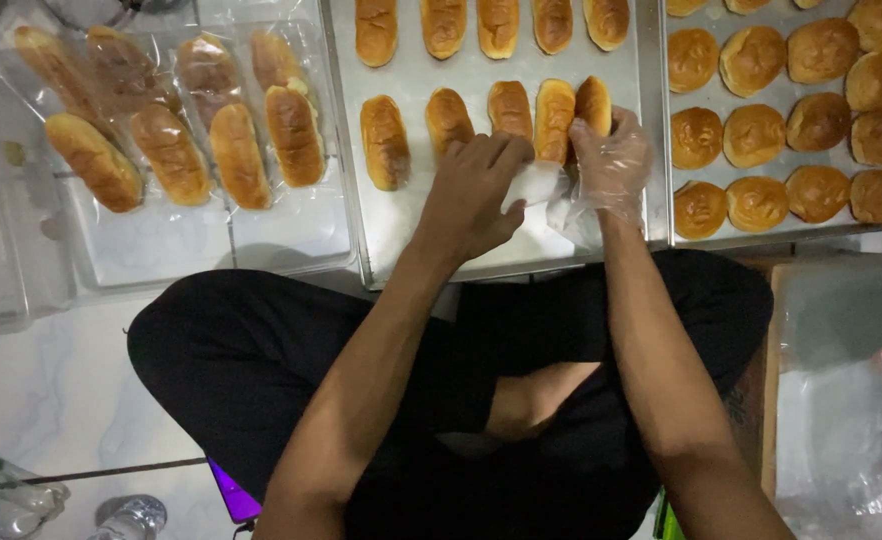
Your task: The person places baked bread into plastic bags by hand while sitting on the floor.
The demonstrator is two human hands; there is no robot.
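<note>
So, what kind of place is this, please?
Probably a small home bakery or packing spot, worked on the floor. Metal trays hold rows of long buns and round buns; wrapped buns lie to the left. The gloved right hand rests on a bun, and the left hand is beside it.

At upper left, a clear plastic tray (151, 250) carries bagged long buns (171, 150). At upper right, a metal tray (791, 95) is filled with round buns (756, 135). Clear plastic bags (841, 400) lie at right, a bottle (131, 518) at lower left on the pale tiled floor (51, 390).
</note>
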